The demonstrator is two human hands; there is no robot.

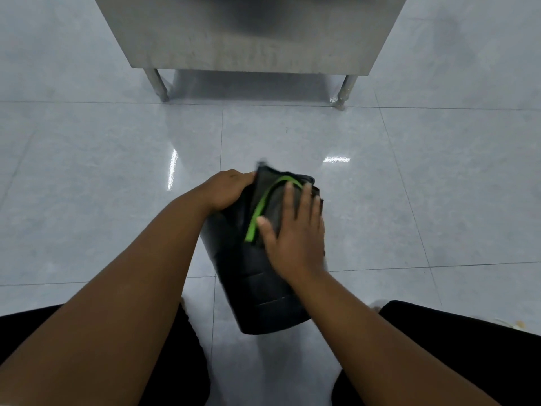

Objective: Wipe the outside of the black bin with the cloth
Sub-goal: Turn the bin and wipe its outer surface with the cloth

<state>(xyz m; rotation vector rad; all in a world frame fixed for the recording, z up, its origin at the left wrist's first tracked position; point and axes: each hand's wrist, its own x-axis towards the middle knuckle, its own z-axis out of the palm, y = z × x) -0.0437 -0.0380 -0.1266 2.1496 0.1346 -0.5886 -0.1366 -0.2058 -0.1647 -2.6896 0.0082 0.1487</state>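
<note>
The person's legs [439, 347] in black trousers frame the bottom of the view, knees apart, both bare forearms reaching out between them. Below the hands, on the glossy tiled floor [117, 171], the black bin [263, 297] lies tipped over, one end toward the knees, the other end under the hands. The right hand [295, 230] is spread flat, fingers straight and splayed, pressing the dark cloth [272, 200] with its green edging onto the bin's upper side. Just left of it, the left hand [227, 190] curls round the bin's far end and steadies it; whether it also catches the cloth's edge I cannot tell. The wiping looks well under way on this upper side, while the side facing the floor and the near end seem yet to be done. Well beyond both hands stands a steel unit [251, 30] on legs.
</note>
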